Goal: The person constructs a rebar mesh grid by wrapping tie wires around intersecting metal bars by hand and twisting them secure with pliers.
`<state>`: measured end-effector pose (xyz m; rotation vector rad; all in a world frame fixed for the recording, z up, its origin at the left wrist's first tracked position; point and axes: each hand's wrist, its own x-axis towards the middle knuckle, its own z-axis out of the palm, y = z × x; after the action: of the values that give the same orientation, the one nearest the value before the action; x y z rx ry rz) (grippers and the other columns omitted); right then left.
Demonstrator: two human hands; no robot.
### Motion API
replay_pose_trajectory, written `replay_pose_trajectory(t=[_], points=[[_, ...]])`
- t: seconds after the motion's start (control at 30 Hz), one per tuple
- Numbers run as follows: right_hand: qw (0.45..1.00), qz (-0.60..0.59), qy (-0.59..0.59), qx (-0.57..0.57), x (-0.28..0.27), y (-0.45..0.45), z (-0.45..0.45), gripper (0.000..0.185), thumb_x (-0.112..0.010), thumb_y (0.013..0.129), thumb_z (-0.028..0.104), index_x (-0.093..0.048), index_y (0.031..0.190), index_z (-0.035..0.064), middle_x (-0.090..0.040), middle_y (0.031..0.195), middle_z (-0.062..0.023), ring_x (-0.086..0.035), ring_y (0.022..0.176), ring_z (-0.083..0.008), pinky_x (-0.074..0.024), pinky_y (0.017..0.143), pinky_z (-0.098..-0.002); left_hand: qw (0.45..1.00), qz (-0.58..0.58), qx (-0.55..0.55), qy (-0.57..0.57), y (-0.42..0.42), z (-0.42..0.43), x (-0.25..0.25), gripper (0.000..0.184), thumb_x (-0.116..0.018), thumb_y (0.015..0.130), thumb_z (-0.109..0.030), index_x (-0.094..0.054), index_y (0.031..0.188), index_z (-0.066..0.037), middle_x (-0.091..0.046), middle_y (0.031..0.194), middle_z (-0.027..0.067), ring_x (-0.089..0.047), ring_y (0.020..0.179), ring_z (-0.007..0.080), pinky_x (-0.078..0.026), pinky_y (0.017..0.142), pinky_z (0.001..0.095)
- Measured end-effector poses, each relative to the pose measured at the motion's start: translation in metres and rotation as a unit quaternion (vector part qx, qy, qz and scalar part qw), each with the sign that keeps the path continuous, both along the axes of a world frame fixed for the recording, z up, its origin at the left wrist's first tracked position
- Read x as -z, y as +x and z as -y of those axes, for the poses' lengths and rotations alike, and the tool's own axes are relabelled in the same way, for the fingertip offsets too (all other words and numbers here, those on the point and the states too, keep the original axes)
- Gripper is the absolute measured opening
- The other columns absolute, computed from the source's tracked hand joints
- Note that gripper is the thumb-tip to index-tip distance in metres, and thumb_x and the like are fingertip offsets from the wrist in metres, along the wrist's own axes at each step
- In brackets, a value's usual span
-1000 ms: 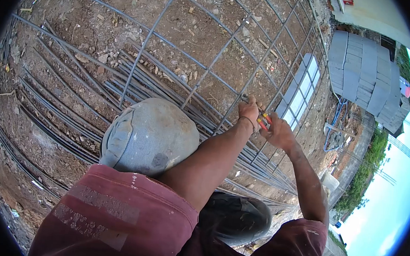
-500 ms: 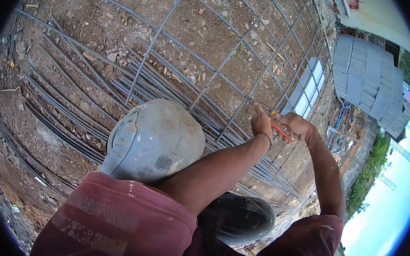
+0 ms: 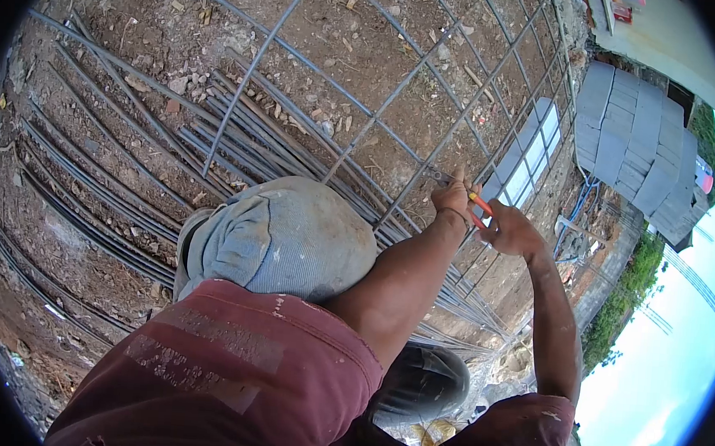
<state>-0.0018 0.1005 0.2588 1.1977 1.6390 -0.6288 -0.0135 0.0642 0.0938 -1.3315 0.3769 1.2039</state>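
Observation:
A grid of tied steel rebar [image 3: 396, 139] stretches in front of me. My right hand [image 3: 510, 229] is closed around the red and yellow handles of pliers [image 3: 481, 205]. Their grey head points toward a bar crossing, partly hidden by my left hand. My left hand [image 3: 452, 198] is at that crossing, beside the pliers' head, its fingers closed together with one finger partly extended. Whatever the left fingers pinch is too small to make out. My bent knee in worn jeans [image 3: 291, 231] is just left of the left forearm.
Loose rebar [image 3: 247, 137] lies in bundles on the dirt under and beside the grid. A pale flat panel [image 3: 530, 156] rests beyond my hands. Stacked grey blocks [image 3: 629, 134] stand at the right. More long bars [image 3: 100, 222] lie on the left.
My right hand has turned and the pliers' handles now angle more steeply beside the left hand. Both hands have shifted slightly; my knee appears further right as the view moved.

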Motion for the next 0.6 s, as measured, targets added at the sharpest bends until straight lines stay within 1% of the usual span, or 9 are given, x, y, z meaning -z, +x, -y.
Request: replay_pose_trajectory(t=[0.03,0.07,0.13,0.2,0.4,0.43,0.47,0.53,0.6], points=[[0.955,0.007,0.118,-0.272,-0.001,0.006,0.009,0.041,-0.055,0.103,0.036,-0.059,0.113,-0.0032,-0.068,0.083,-0.0145,-0.072,0.075,-0.0295,-0.0585,0.071,-0.0456,1.0,-0.019,-0.005,-0.017,0.003,-0.006,0.001,0.028,-0.072,0.098,-0.026,-0.054,0.085,-0.008,-0.052,0.067,0.0006,-0.054,0.053,0.0142,-0.061,0.065,0.0357],[0.956,0.009,0.116,-0.271,0.001,0.0,0.022,0.041,-0.055,0.103,0.036,-0.059,0.113,-0.0032,-0.068,0.083,-0.0145,-0.072,0.075,-0.0295,-0.0585,0.071,-0.0456,1.0,-0.017,-0.003,-0.019,0.006,-0.013,0.001,0.028,-0.072,0.098,-0.026,-0.054,0.085,-0.008,-0.052,0.067,0.0006,-0.054,0.053,0.0142,-0.061,0.065,0.0357],[0.817,0.012,0.368,-0.443,0.014,-0.015,0.05,0.038,-0.056,0.1,0.031,-0.054,0.121,-0.0008,-0.065,0.089,-0.012,-0.07,0.084,-0.0328,-0.0558,0.08,-0.0497,0.997,-0.006,-0.024,-0.066,0.008,-0.021,0.003,0.03,-0.072,0.098,-0.026,-0.054,0.085,-0.007,-0.052,0.066,0.0002,-0.053,0.053,0.0126,-0.062,0.062,0.0344],[0.806,-0.008,0.377,-0.457,0.032,0.018,0.047,0.035,-0.058,0.099,0.033,-0.056,0.115,0.0017,-0.062,0.085,-0.0081,-0.069,0.075,-0.0331,-0.0556,0.074,-0.0504,0.997,-0.018,0.003,-0.074,-0.001,-0.015,-0.005,0.034,-0.067,0.102,-0.028,-0.054,0.079,-0.008,-0.051,0.067,-0.0005,-0.048,0.052,0.0132,-0.058,0.071,0.0357],[0.949,-0.15,0.163,-0.224,0.045,0.057,0.029,0.016,-0.068,0.091,0.017,-0.06,0.091,0.0038,-0.061,0.069,-0.0098,-0.068,0.066,-0.0246,-0.053,0.056,-0.0383,0.978,-0.092,0.169,-0.083,-0.011,0.0,-0.009,0.035,-0.075,0.096,-0.032,-0.058,0.091,-0.002,-0.061,0.073,0.0042,-0.06,0.061,0.0165,-0.056,0.067,0.0329],[0.987,-0.031,-0.013,0.157,0.023,0.01,0.019,0.016,-0.072,0.086,0.011,-0.061,0.084,-0.0001,-0.06,0.064,-0.0124,-0.064,0.061,-0.0192,-0.049,0.051,-0.0327,0.978,-0.116,0.151,-0.081,-0.015,0.004,-0.009,0.036,-0.076,0.095,-0.031,-0.058,0.094,0.0,-0.063,0.078,0.0068,-0.063,0.065,0.0182,-0.057,0.067,0.0336],[0.987,-0.032,-0.008,0.158,0.023,0.015,0.014,0.016,-0.072,0.086,0.011,-0.061,0.084,-0.0001,-0.06,0.064,-0.0124,-0.064,0.061,-0.0192,-0.049,0.051,-0.0327,0.978,-0.141,0.131,-0.077,-0.015,0.002,-0.009,0.037,-0.076,0.094,-0.03,-0.058,0.096,0.002,-0.065,0.082,0.0093,-0.066,0.07,0.0198,-0.058,0.066,0.0343],[0.847,-0.037,-0.119,0.516,0.023,0.014,0.006,0.02,-0.075,0.085,0.011,-0.063,0.087,-0.0041,-0.061,0.065,-0.0149,-0.061,0.059,-0.0188,-0.0456,0.048,-0.031,0.985,-0.13,0.07,-0.088,-0.01,0.0,-0.001,0.038,-0.073,0.095,-0.028,-0.058,0.103,0.006,-0.067,0.092,0.0144,-0.069,0.078,0.0227,-0.06,0.068,0.0367],[0.884,-0.013,-0.095,0.457,0.016,-0.002,0.006,0.015,-0.072,0.087,0.007,-0.062,0.087,-0.0042,-0.063,0.068,-0.0164,-0.064,0.057,-0.0246,-0.0469,0.045,-0.0339,0.97,-0.128,0.183,-0.096,-0.006,-0.004,0.008,0.039,-0.07,0.096,-0.028,-0.058,0.107,0.008,-0.068,0.099,0.0182,-0.071,0.08,0.0249,-0.062,0.07,0.0373]])
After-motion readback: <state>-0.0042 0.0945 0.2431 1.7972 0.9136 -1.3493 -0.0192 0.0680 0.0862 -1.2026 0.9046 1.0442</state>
